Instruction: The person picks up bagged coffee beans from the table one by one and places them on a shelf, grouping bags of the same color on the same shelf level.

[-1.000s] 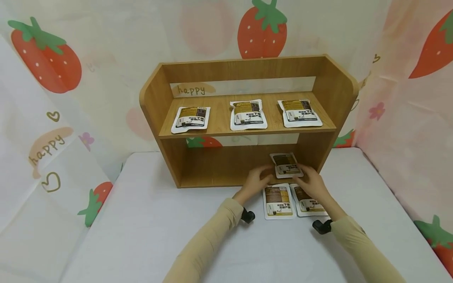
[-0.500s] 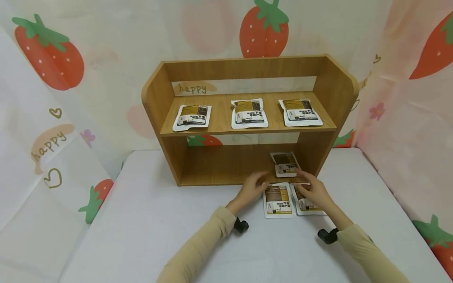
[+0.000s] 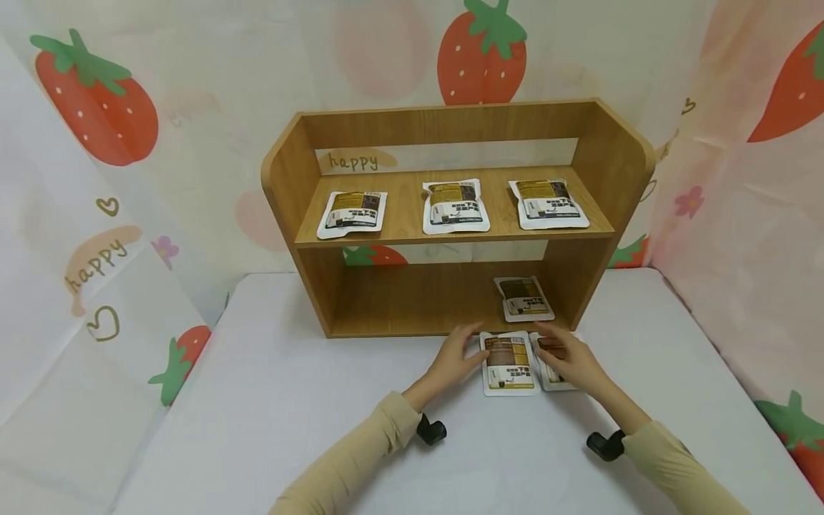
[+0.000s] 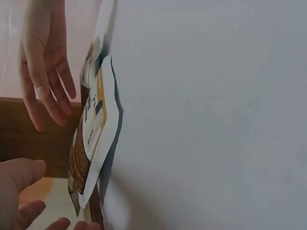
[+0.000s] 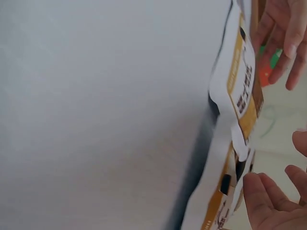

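Observation:
Two flat white-edged pouches with brown and gold labels lie side by side on the table in front of the shelf: a left pouch (image 3: 509, 365) and a right pouch (image 3: 555, 375). My left hand (image 3: 450, 361) is at the left pouch's left side, fingers loosely extended, holding nothing. Over the right pouch hovers my right hand (image 3: 577, 363), partly hiding it, its fingers relaxed. The left wrist view shows the left pouch (image 4: 98, 129) between both hands, apart from them. Another pouch (image 3: 524, 299) lies on the lower shelf at the right.
A two-tier wooden shelf (image 3: 399, 300) stands at the back of the white table (image 3: 257, 415). On its upper tier lie three similar pouches: left (image 3: 352, 214), middle (image 3: 455, 207) and right (image 3: 548, 204). Strawberry-print cloth hangs behind and at the sides.
Both hands have drawn back from the pouch on the lower shelf, towards the two pouches on the table. That shelf pouch stays in place.

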`<state>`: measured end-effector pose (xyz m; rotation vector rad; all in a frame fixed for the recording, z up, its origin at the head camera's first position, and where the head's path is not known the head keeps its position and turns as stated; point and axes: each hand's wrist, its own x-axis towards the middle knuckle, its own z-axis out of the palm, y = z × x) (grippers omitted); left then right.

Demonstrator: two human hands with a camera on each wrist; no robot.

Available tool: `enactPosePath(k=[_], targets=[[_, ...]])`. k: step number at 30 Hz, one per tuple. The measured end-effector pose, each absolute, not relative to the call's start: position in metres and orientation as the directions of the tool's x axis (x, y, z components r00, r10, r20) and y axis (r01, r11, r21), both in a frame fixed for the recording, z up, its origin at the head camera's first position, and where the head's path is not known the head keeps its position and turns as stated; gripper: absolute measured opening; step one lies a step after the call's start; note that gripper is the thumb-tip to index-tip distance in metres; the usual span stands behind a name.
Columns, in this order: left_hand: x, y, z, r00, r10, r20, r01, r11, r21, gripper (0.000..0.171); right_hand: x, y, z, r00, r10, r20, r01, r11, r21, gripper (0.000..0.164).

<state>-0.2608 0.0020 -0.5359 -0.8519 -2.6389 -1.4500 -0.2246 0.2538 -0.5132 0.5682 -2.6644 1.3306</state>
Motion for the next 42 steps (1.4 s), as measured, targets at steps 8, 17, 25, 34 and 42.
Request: enactPosePath(k=[8, 17, 25, 34, 42], targets=[[-0.248, -0.008, -0.54, -0.883, 0.44, 0.161, 0.369, 0.441, 0.818, 0.059, -0.217, 0.249, -0.518, -0.897, -0.33, 0.293, -0.435, 0.542, -0.719, 0.049], [-0.235, -0.007, -0.537, -0.883, 0.463, 0.073, 0.292, 0.423, 0.857, 0.056, -0.208, 0.246, -0.518, -0.927, -0.309, 0.211, -0.356, 0.559, -0.749, 0.052], [-0.231, -0.003, -0.535, -0.867, 0.489, 0.092, 0.33, 0.426, 0.842, 0.056, -0.206, 0.241, -0.515, -0.928, -0.326, 0.18, -0.354, 0.62, -0.7, 0.05], [-0.233, -0.001, -0.536, -0.876, 0.478, 0.063, 0.285, 0.408, 0.867, 0.056, -0.206, 0.233, -0.513, -0.927, -0.342, 0.158, -0.357, 0.665, -0.656, 0.049], [-0.233, 0.001, -0.54, -0.881, 0.465, 0.084, 0.286, 0.383, 0.878, 0.059, -0.205, 0.23, -0.519, -0.928, -0.326, 0.183, -0.361, 0.657, -0.662, 0.053]])
